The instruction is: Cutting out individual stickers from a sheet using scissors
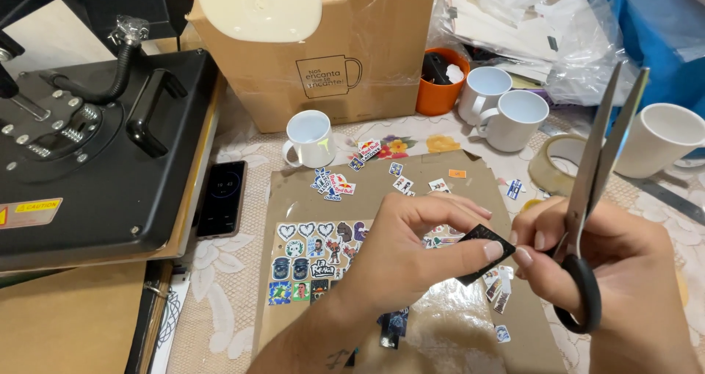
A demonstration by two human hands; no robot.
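Holding: a small black sticker [483,253] is pinched between both hands over the middle of the desk [220,286].
Left hand [411,253]: grip narrow, thumb and fingertips closed on the near-left edge of the black sticker.
Right hand [587,271]: fingertips pressed to the sticker's right corner; scissors [598,175] are carried in the same hand, thumb hooked through the black handle loop, blades pointed up and slightly parted.
Sticker position: raised above the brown cardboard sheet [294,198], tilted, dark face toward the camera.
Cardboard sheet: cut-out stickers [316,260] are laid in rows at its left; loose ones [334,183] are scattered near its far edge.
Left of sheet: a black phone [222,198] is laid beside the heat press [95,146].
Far side: white mugs [310,137] [514,118] [661,137], an orange cup [439,95], a tape roll [554,161] and a cardboard box [330,51] are seen.
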